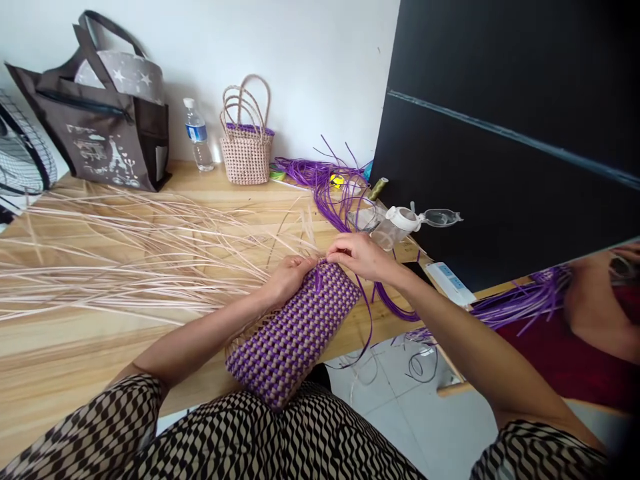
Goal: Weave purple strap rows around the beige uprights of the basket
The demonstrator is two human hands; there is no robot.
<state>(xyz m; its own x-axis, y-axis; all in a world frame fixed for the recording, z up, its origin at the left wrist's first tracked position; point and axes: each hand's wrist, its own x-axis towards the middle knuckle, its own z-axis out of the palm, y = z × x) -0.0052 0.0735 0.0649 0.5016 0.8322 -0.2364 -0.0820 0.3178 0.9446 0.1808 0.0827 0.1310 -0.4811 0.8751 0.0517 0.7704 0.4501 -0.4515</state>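
A half-woven basket (295, 333) of purple and beige strands lies tilted between my lap and the table edge. My left hand (290, 277) grips its upper left edge, thumb on top. At the far corner my right hand (360, 255) is closed in a pinch by the rim, where a purple strand (371, 313) loops down to the right. The fingertips cover whatever part of the strand they hold. Long loose beige strands (150, 267) fan out leftward from the basket across the table.
Along the wall stand a dark tote bag (110, 133), a water bottle (197, 137) and a small finished beige basket (247, 157). Purple strands (305, 173) lie behind. A clear cup with a white lid (395, 227) sits right, near a black panel (500, 100). Another person's arm (595, 300) shows far right.
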